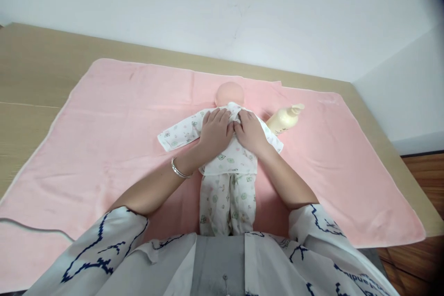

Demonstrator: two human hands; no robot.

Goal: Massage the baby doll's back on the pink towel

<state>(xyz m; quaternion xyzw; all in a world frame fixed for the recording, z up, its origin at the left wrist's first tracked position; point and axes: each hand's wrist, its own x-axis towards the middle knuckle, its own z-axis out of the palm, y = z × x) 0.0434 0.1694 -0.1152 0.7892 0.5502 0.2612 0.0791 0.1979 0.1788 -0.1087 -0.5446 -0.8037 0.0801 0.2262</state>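
A baby doll (230, 94) lies stretched out with its smooth head away from me, no face showing. It wears a white printed top (229, 163) and matching trousers (215, 203). My left hand (215, 132) rests flat on the left side of the doll's upper body, fingers extended. On the right side lies my right hand (251, 132), palm down with its fingers slightly bent. Both thumbs nearly meet at the middle, where the cloth is creased. Palms and undersides of the fingers are hidden. One sleeve (178, 135) sticks out to the left.
A cream pump bottle (285, 119) lies tilted by the doll's right sleeve. Under everything is a pink blanket (114, 148) on a wooden table (38, 69). A white wall (138, 9) stands behind. A thin grey cord (34, 228) crosses the lower left.
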